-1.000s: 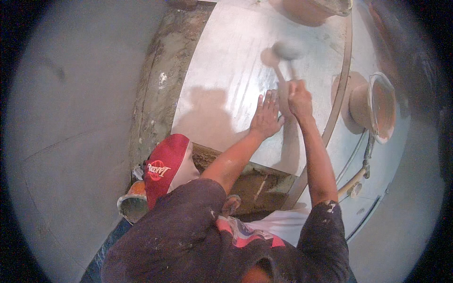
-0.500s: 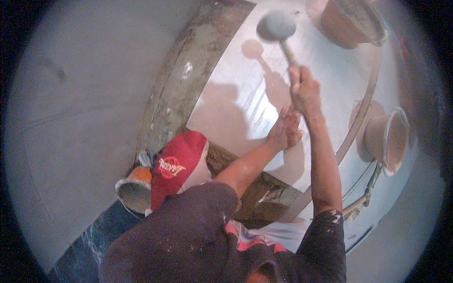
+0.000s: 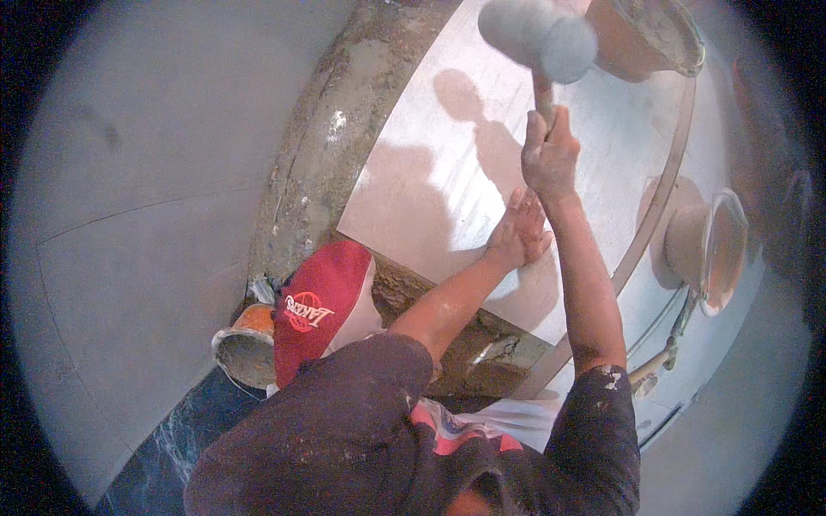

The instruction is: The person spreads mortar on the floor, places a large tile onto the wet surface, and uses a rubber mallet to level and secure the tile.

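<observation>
The mallet (image 3: pixel 540 38), its grey head blurred, is held up above the pale slab (image 3: pixel 465 189). The right hand (image 3: pixel 551 159) is clamped on its handle, fingers curled round, with the forearm reaching almost straight upward. The left hand (image 3: pixel 521 230) grips nothing; its fingers are extended, the palm seemingly flat on the slab, forearm slanting in from the lower left. Beyond the right arm sit 2 tan buckets (image 3: pixel 686 241); a red cap (image 3: pixel 320 297) lies left of the left forearm.

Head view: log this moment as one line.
right hand: grips raised mallet | left hand: over pale slab, contact unclear | bucket: right of slab
</observation>
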The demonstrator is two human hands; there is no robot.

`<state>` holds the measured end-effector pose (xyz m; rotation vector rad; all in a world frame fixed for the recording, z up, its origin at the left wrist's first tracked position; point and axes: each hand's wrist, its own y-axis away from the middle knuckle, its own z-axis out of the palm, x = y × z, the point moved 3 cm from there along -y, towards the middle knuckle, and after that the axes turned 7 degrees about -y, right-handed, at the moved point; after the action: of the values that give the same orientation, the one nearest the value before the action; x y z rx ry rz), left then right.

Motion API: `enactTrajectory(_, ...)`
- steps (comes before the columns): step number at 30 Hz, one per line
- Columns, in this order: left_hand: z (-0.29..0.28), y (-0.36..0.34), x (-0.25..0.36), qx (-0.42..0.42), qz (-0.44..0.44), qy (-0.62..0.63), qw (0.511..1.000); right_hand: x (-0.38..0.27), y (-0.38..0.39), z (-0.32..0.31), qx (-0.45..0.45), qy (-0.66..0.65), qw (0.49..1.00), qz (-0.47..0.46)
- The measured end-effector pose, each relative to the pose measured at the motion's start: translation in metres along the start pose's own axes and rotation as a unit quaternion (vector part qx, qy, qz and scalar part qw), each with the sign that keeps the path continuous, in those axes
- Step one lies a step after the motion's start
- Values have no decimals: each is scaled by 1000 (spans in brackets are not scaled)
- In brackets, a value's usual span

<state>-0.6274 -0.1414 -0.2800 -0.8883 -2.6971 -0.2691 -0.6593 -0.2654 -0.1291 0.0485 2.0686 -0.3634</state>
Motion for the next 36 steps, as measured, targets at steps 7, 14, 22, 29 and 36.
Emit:
enactTrajectory(7, -8, 8, 0, 24, -17, -68, 997, 4, -41, -17, -57, 152, 987, 18)
enactTrajectory(14, -23, -3, 3, -80, 7, -34, 996, 78, -29, -3, -82, 244, 963, 84)
enactTrajectory(22, -27, -5, 13, -31, 2, -82, 996, 77, -18, -24, 41, 134, 990, 20)
enactTrajectory(29, -24, -9, -8, 84, -11, -56, 995, 31, -26, -51, 41, 109, 992, 56)
enactTrajectory(36, -18, -11, -3, 77, -4, -51, 996, 102, -10, -77, 6, 227, 973, 51)
